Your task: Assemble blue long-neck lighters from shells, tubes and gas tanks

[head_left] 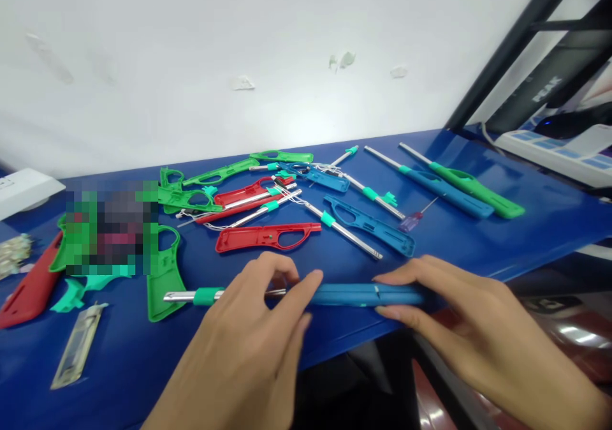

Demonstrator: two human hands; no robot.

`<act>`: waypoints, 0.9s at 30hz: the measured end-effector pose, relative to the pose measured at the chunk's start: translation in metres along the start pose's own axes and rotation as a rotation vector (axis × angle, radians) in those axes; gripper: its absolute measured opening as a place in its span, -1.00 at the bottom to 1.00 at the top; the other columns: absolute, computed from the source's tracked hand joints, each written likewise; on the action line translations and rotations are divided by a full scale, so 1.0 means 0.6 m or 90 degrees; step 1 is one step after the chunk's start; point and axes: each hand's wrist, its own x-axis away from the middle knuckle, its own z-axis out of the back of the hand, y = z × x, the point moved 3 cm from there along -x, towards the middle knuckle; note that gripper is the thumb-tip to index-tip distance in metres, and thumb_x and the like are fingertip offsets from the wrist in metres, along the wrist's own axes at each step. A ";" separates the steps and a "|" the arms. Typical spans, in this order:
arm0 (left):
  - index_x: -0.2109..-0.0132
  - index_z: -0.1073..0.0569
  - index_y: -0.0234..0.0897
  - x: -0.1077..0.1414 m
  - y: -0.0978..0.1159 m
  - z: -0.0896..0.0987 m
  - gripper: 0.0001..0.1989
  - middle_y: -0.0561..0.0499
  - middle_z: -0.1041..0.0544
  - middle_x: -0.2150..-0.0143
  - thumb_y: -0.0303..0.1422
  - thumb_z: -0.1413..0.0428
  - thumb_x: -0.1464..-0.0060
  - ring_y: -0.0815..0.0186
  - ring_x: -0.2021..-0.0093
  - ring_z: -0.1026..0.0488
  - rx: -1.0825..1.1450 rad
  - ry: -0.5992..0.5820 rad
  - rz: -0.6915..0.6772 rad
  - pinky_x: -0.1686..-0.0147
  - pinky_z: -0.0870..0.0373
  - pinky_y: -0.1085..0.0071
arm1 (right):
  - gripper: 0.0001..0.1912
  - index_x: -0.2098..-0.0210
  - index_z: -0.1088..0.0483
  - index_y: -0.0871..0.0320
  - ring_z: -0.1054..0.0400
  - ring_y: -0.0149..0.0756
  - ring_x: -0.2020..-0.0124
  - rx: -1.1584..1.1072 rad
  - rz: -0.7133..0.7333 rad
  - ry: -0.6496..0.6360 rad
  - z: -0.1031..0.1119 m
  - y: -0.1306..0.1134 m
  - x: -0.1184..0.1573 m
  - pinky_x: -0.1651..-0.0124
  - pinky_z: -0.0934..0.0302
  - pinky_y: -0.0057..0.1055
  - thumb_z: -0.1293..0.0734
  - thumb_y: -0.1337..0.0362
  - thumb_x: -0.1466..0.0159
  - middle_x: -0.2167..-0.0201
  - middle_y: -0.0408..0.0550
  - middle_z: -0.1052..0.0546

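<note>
Pinched at its handle between thumb and fingers of the right hand (459,321), and at its neck by the left hand (253,328), a blue lighter (347,295) is held level over the near edge of the blue table (530,226), its metal tube (179,296) pointing left across a green shell half (162,283). Behind it lie a red shell half (239,239), a blue shell half (377,227) and a purple-handled screwdriver (410,222), with a green lighter (492,199) farther right.
</note>
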 end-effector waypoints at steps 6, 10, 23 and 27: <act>-0.17 -0.52 -0.27 -0.028 0.023 -0.013 -0.72 -0.09 -0.69 -0.01 -0.50 -0.06 -0.40 0.01 0.08 -0.66 -0.004 -0.008 -0.063 0.13 -0.65 -0.04 | -0.89 -0.01 -0.45 -0.08 -0.58 -0.29 0.24 0.005 0.016 0.032 -0.007 -0.005 0.009 0.36 -0.43 -0.45 -0.32 0.18 -0.50 0.20 -0.16 -0.63; -0.03 -0.58 -0.29 -0.037 0.019 -0.016 -0.75 0.02 -0.73 0.17 -0.60 -0.09 -0.33 0.19 0.30 -0.67 0.060 0.048 -0.076 0.29 -0.57 0.16 | -0.88 0.00 -0.43 -0.06 -0.56 -0.25 0.19 0.016 0.030 0.043 -0.009 -0.008 0.011 0.22 -0.46 -0.36 -0.31 0.25 -0.49 0.18 -0.15 -0.62; -0.06 -0.57 -0.25 -0.045 0.016 0.006 -0.60 0.07 -0.75 0.12 -0.68 -0.05 -0.19 0.23 0.29 -0.69 0.040 0.041 -0.114 0.31 -0.62 0.21 | -0.78 -0.11 -0.42 -0.11 -0.53 -0.40 0.03 -0.049 0.103 -0.017 -0.016 -0.035 -0.011 -0.04 -0.41 -0.46 -0.27 0.29 -0.54 0.02 -0.25 -0.63; -0.12 -0.54 -0.24 -0.053 0.015 0.011 -0.58 0.07 -0.74 0.10 -0.67 -0.04 -0.22 0.23 0.27 -0.67 0.021 0.017 -0.122 0.27 -0.61 0.20 | -0.82 -0.01 -0.49 -0.06 -0.59 -0.35 0.16 -0.043 0.103 0.045 -0.010 -0.038 -0.011 0.08 -0.44 -0.41 -0.31 0.30 -0.49 0.12 -0.26 -0.69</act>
